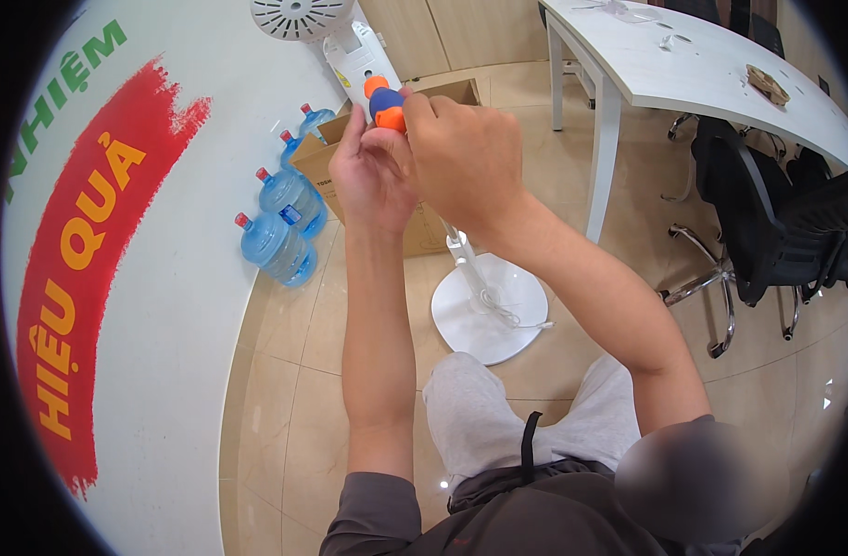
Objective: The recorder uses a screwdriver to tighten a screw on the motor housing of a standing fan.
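A screwdriver (387, 104) with an orange and blue handle points at the back of a white stand fan (353, 63). Its shaft does not show. My right hand (468, 157) is closed round the near end of the handle, knuckles up. Just left of it, my left hand (376, 181) is cupped with the palm facing right, its thumb and fingers against the handle's lower side. The vented round motor cover (302, 13) of the fan is at the top edge. Below my hands, the pole (466, 255) leads down to a round white base (489, 320), with a white cable on it.
Several blue water bottles (274, 243) line the wall on the left. An open cardboard box (424, 236) stands behind my hands. At the right are a white table (646, 69), with a brown object (767, 83) on it, and a black wheeled chair (748, 213).
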